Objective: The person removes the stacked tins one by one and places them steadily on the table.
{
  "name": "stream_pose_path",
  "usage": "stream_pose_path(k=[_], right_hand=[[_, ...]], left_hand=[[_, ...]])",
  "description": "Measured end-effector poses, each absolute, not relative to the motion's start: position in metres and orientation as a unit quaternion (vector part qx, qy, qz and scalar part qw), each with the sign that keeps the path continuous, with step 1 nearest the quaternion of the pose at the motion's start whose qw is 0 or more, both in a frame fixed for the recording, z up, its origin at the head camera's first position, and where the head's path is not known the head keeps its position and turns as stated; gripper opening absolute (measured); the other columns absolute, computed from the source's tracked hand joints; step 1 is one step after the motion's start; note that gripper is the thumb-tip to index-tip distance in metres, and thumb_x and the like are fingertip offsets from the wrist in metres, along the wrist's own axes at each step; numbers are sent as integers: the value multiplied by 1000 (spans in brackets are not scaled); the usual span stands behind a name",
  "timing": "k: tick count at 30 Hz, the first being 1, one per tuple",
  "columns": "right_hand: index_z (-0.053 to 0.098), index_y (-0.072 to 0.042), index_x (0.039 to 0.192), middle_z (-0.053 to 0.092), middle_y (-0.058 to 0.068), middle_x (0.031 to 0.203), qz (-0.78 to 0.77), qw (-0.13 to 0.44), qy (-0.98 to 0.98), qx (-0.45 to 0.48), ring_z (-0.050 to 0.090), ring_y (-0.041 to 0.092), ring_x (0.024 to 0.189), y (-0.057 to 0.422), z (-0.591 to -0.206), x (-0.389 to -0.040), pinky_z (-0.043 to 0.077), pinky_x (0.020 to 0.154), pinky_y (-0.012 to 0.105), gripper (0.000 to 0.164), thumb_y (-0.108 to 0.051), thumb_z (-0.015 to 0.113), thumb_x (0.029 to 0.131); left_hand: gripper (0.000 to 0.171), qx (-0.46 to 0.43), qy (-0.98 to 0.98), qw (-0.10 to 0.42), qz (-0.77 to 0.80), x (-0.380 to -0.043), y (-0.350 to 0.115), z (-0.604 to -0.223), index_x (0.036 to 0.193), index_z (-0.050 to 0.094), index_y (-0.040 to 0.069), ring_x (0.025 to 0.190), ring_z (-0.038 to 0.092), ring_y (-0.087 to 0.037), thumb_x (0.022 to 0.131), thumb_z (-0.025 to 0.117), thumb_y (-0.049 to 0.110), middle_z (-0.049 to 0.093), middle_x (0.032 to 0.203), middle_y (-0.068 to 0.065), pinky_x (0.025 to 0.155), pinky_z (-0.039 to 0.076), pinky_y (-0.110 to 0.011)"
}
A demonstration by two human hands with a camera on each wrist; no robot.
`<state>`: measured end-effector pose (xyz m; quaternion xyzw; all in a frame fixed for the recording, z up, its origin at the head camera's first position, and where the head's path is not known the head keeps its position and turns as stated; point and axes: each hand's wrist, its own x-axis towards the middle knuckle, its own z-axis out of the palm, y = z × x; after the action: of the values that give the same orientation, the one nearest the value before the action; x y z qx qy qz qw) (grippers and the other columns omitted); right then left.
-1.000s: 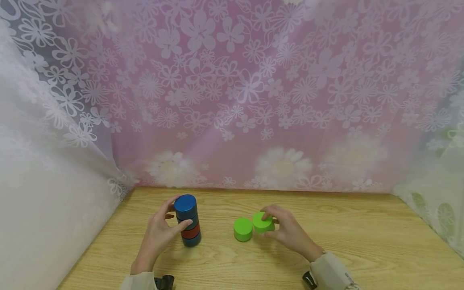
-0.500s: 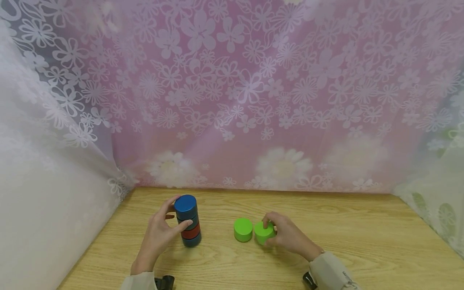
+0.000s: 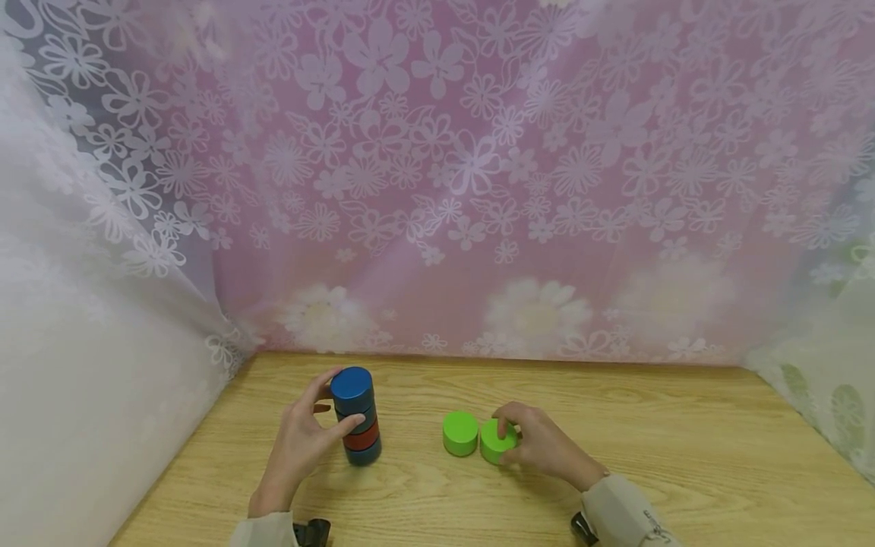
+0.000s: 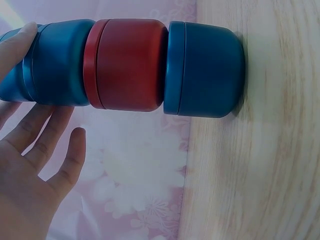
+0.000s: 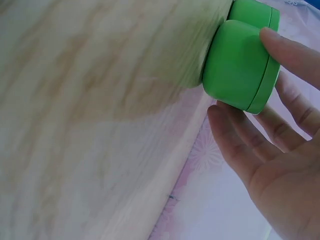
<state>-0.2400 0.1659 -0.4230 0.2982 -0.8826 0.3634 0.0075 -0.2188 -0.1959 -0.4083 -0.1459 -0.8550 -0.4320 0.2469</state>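
Small round lidded tins stand in a tall upright column on the left: a top blue tin, a second blue tin, a red tin and a bottom blue tin resting on the tabletop. My left hand grips the upper blue tins from the left, thumb in front and fingers behind. To the right, my right hand holds a green tin between thumb and fingers, its base down at the wood. Close to its left stands another green tin, untouched by either hand.
The wooden table reaches back to a pink flowered curtain. Pale curtain panels hang along both sides. A black strap fitting shows at the right cuff, and a similar one at the left.
The right hand has brought its green tin down and toward me, and it now stands beside the other green tin. The left hand and the column keep their place.
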Motion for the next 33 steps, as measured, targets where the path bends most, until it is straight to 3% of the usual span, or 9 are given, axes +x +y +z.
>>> stream_pose_path(k=[25, 33], right_hand=[[59, -6, 87, 58, 32, 128, 384, 7, -881, 277, 57, 52, 115, 165, -425, -241, 56, 89, 50, 32, 9, 84, 74], [62, -4, 95, 55, 31, 134, 401, 31, -874, 273, 53, 51, 122, 166, -414, -242, 52, 95, 57, 29, 6, 82, 78]], left_hand=[[74, -139, -859, 231, -436, -218, -195, -405, 144, 51, 5, 104, 65, -31, 79, 88, 7, 69, 115, -13, 85, 55, -56], [81, -130, -866, 198, -440, -217, -194, -404, 149, 45, 7, 107, 63, -32, 80, 87, 5, 66, 122, -14, 88, 53, -55]])
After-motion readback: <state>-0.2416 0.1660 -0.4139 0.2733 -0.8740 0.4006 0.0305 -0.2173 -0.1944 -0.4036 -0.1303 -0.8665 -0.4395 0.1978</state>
